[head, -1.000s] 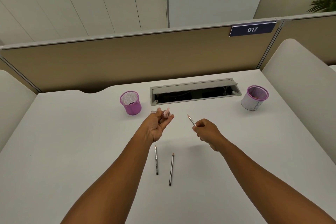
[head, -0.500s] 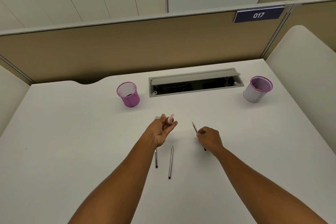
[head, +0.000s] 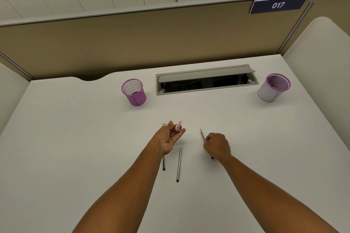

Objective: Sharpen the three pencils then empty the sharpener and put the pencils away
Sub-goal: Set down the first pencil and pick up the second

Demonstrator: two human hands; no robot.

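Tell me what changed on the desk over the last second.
The right hand lowered its pencil from mid-air towards the desk, gripping it throughout. The left hand kept holding the pink sharpener; the two loose pencils and both cups stayed put.

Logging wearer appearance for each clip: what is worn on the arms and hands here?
Nothing visible. The left hand and right hand are bare: no gloves, rings, watch or bands visible. Both forearms are bare to the frame's bottom edge, with no sleeves, markings or cables in view.
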